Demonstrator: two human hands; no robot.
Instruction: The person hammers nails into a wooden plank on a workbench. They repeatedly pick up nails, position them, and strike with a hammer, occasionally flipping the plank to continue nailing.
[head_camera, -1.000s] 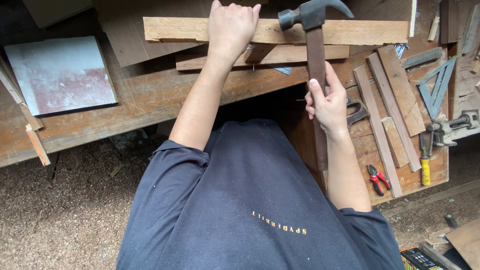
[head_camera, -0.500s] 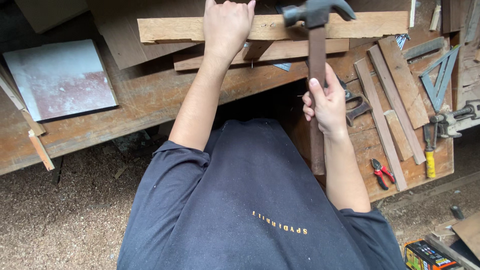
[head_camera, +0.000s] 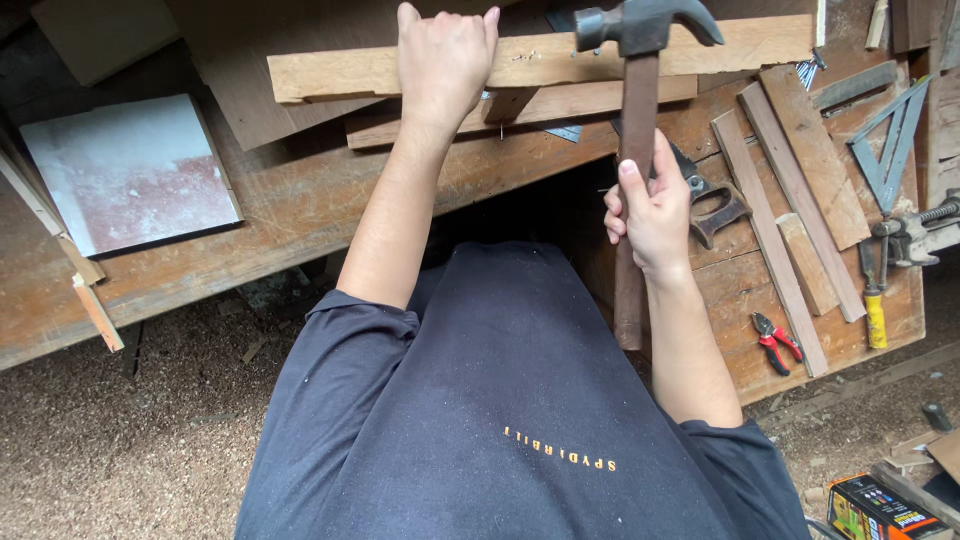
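Seen from above, a person in a dark navy T-shirt leans over a worn brown wooden workbench. Nearest, the right hand is wrapped tightly around the middle of a claw hammer with a long brown wooden handle and dark steel head; the hammer stands upright in view, its head over the far edge of a long pale wooden plank. Beside that hand lie red-handled pliers and a yellow-handled screwdriver. Farther off, the left hand presses down on the plank, fingers curled over its far edge. A square grey tile rests at the left, a metal triangular square at the far right.
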